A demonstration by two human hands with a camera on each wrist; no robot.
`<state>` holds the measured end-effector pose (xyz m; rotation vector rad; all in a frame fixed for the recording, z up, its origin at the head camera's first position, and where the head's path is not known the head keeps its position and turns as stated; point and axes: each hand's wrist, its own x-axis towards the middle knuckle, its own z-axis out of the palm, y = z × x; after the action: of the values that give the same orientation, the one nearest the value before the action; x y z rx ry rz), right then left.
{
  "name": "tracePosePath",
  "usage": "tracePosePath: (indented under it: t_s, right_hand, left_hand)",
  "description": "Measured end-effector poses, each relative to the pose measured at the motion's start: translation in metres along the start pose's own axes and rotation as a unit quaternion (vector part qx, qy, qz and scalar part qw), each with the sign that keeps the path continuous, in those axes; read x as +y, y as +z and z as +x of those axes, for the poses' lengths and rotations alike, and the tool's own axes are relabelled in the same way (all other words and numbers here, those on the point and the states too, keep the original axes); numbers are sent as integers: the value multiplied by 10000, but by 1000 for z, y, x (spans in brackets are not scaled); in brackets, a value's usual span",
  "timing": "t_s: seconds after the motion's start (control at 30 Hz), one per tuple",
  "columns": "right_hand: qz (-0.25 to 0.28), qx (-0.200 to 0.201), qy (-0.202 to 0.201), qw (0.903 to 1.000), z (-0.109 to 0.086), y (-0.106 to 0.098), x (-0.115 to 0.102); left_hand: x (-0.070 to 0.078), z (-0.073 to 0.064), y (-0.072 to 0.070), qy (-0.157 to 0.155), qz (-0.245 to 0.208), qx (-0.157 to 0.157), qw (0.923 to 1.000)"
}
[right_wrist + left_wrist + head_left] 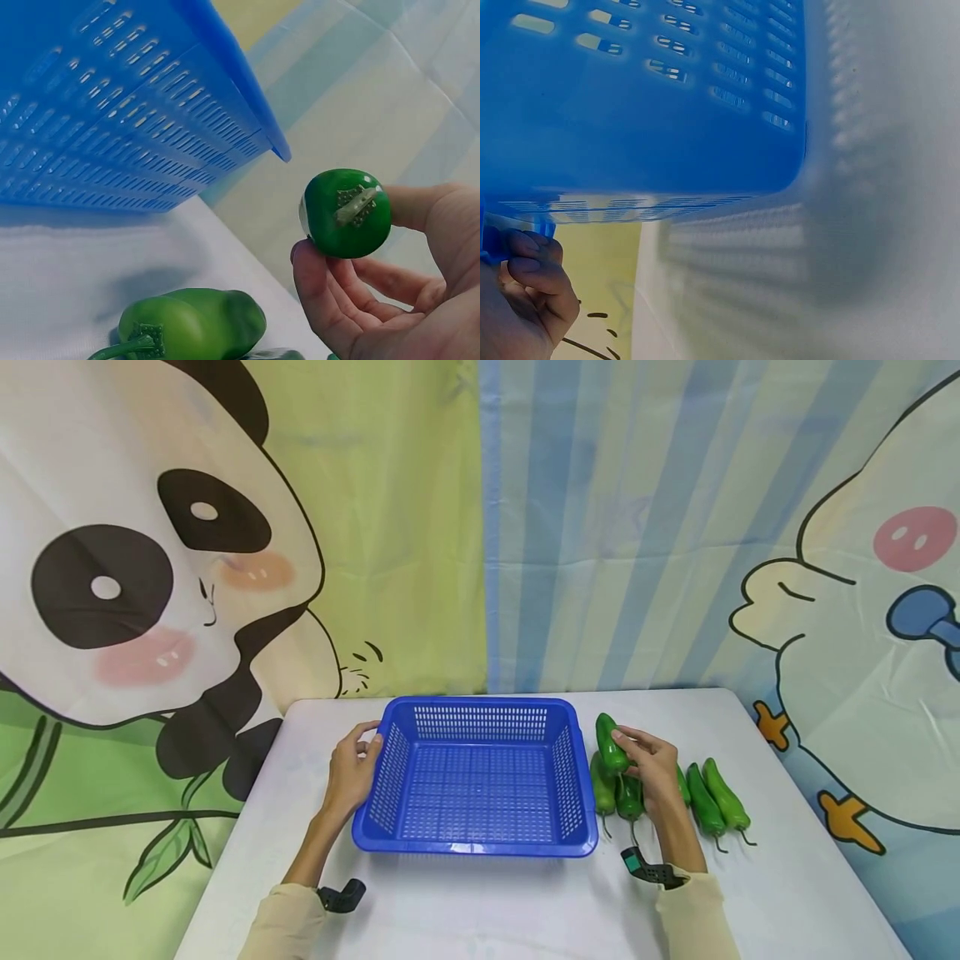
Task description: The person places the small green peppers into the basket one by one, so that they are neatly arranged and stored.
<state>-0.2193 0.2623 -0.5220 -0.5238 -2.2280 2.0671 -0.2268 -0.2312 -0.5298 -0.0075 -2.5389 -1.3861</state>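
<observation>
A blue plastic basket [477, 847] with slotted walls stands on the white table. My left hand [352, 772] grips its left rim; in the left wrist view the curled fingers [544, 277] meet the rim near a corner. My right hand [654, 768] pinches a green pepper [611, 745] between thumb and fingers, just right of the basket. In the right wrist view this held pepper [345, 217] is raised off the table, its stem end facing the camera. Beneath it lie a lighter green pepper [602, 787] and a darker one [629, 798].
More green peppers, among them a dark one [703, 802] and a lighter one [723, 797], lie right of my right wrist, one partly hidden by the hand. Printed curtains [570, 527] hang behind the table [480, 910]. A black device [341, 896] sits at each wrist.
</observation>
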Motion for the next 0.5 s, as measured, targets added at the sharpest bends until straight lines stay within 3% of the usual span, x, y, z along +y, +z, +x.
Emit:
tracePosePath:
  t_s: [0.5]
  right_hand:
    - [663, -24, 113, 9977, -3, -5, -4]
  left_hand:
    - [-1, 0, 0, -18, -52, -34, 10000]
